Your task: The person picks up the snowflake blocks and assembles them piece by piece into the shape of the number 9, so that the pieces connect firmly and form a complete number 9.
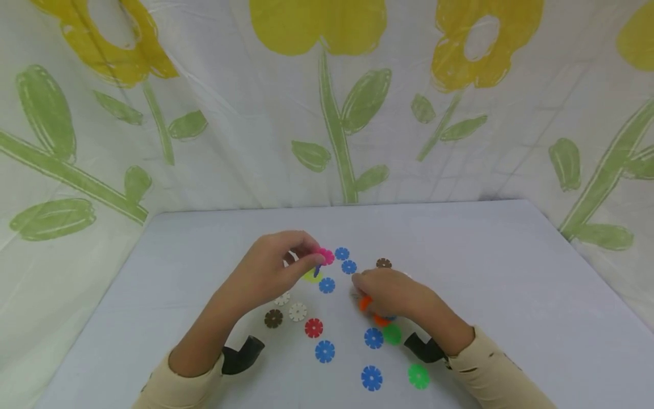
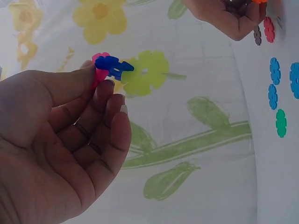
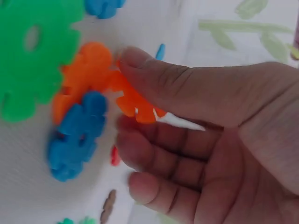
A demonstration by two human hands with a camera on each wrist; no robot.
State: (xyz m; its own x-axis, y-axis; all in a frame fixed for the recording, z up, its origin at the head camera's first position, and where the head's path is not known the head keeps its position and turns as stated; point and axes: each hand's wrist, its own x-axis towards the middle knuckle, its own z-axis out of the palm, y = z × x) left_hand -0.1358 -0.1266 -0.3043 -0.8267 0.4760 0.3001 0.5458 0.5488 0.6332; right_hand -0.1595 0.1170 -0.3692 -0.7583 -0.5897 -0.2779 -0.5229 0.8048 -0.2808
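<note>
My left hand (image 1: 273,264) is raised above the table, pinching a pink notched disc (image 1: 327,257) between thumb and fingertips. In the left wrist view a dark blue disc (image 2: 111,66) and a yellow-green disc (image 2: 147,72) are joined to it. Low over the table, my right hand (image 1: 395,288) pinches an orange disc (image 3: 135,100) between thumb and fingers. A second orange disc (image 3: 86,70), a blue disc (image 3: 77,135) and a large green disc (image 3: 35,56) appear beside it in the right wrist view; which of them are joined I cannot tell. A white piece (image 3: 180,122) shows behind the thumb.
Loose discs lie between and in front of the hands: several blue ones (image 1: 325,351), a red one (image 1: 314,328), a white one (image 1: 298,312), a brown one (image 1: 273,318) and a green one (image 1: 419,376). Another brown disc (image 1: 384,263) lies beyond the right hand. A flowered curtain (image 1: 230,142) hangs behind the table.
</note>
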